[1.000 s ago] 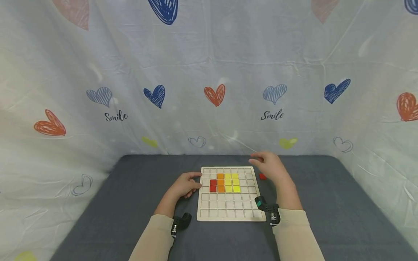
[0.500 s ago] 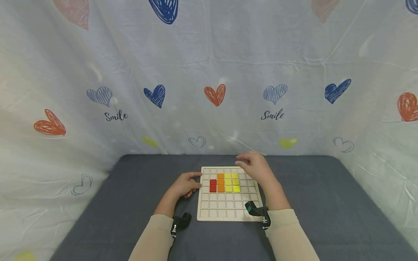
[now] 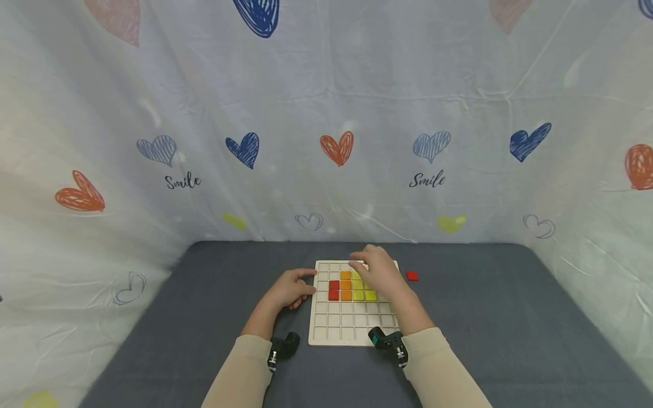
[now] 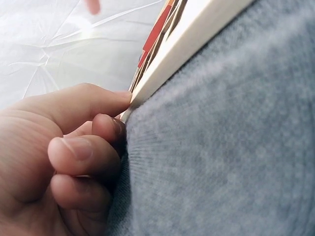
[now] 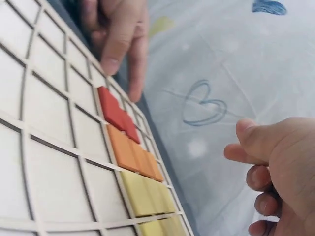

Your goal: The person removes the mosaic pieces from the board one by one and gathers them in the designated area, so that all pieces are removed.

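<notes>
Right-hand grip point(image 3: 378, 273) hangs narrow over the grid board point(image 3: 347, 321), whether holding anything I cannot tell, while the loose red tile point(image 3: 412, 276) on the counter point(image 3: 490, 317), lower right of centre in the frame, should handle light and stiff, best pinched by opposite edges.

A creased, whitish curtain point(image 3: 326, 73) stands behind and along both sides of the dark grey worktop point(image 3: 219, 289), printed with blue, orange-red, pink and yellow-green hearts point(image 3: 242, 151) and black "Smile" lettering point(image 3: 182, 181). Pale glare spots the fabric.
</notes>
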